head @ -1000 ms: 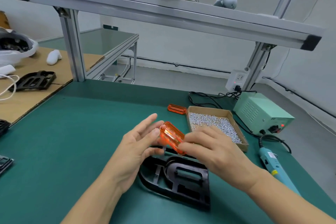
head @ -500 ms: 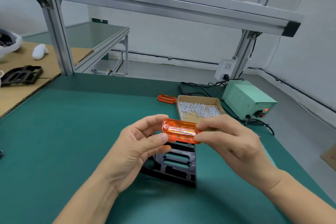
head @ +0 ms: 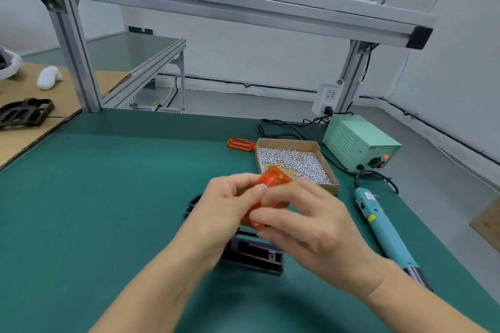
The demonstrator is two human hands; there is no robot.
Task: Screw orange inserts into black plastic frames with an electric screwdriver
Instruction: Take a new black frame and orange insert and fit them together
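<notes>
Both hands hold a translucent orange insert (head: 272,180) above the green mat. My left hand (head: 224,205) pinches its left side and my right hand (head: 303,222) grips it from the right and below. Much of the insert is hidden by fingers. A black plastic frame (head: 254,254) lies flat on the mat right under the hands, mostly covered by them. A second orange insert (head: 240,143) lies beside the screw box. The blue electric screwdriver (head: 381,227) lies on the mat to the right, untouched.
A cardboard box of silver screws (head: 295,162) sits behind the hands. A green power supply (head: 359,143) with cables stands at the back right. Aluminium posts (head: 75,57) hold a shelf overhead. Another black frame (head: 24,113) lies on cardboard at far left.
The insert was held level between both hands; now it is turned end-on and tilted, lower and closer to the black frame. The hands have closed in around it.
</notes>
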